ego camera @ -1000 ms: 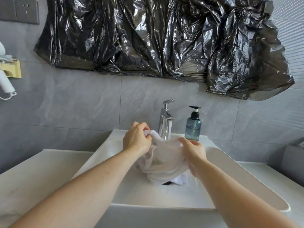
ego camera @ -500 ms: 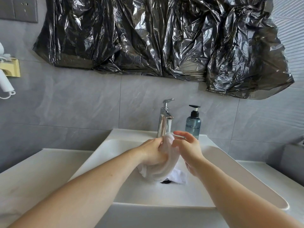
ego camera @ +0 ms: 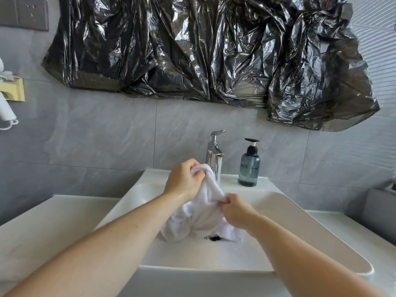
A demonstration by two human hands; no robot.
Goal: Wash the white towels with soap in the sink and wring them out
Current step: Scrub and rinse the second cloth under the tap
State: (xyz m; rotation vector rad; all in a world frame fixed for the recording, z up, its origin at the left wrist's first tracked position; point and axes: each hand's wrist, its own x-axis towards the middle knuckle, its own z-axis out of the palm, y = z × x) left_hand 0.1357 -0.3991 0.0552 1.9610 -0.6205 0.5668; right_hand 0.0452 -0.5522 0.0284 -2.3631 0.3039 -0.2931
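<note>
Towel bunched, drain half hidden.

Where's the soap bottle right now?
In the head view, the soap bottle stands upright on the back ledge of the sink, just right of the faucet, apart from both hands.

- We see crumpled black plastic sheeting taped across the grey tiled wall.
- We see a grey socket plate left of the sheeting, at its top corner.
- We see a yellow holder with a white device, lower left of the sheeting.
- We see a white countertop, well below the sheeting.
</note>
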